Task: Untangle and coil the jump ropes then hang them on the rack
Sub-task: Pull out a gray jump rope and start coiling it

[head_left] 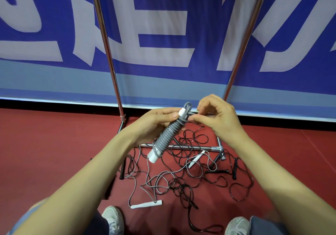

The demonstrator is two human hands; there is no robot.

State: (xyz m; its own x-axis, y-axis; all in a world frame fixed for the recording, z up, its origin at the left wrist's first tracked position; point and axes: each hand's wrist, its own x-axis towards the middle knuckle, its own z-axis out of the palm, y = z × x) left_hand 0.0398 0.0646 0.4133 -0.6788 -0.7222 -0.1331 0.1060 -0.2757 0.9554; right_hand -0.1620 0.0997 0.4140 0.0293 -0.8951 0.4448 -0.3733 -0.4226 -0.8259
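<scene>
A grey jump rope [168, 136] is wound tightly round its white handles into a bundle. My left hand [154, 123] grips the bundle near its upper end, thumb on the white handle tip. My right hand [216, 118] pinches the grey rope's loose end at the bundle's top. Below, on the red floor, lies a tangle of black ropes [196, 176] mixed with another grey rope [145, 185] that has white handles [146, 204]. The chrome rack [107, 49] stands just behind, its two uprights rising out of view.
The rack's base bar [190, 147] crosses the floor under the tangle. A blue and white banner [163, 34] closes off the back. My two shoes [113, 216] are at the bottom edge. Black handles [235, 169] lie at the tangle's right.
</scene>
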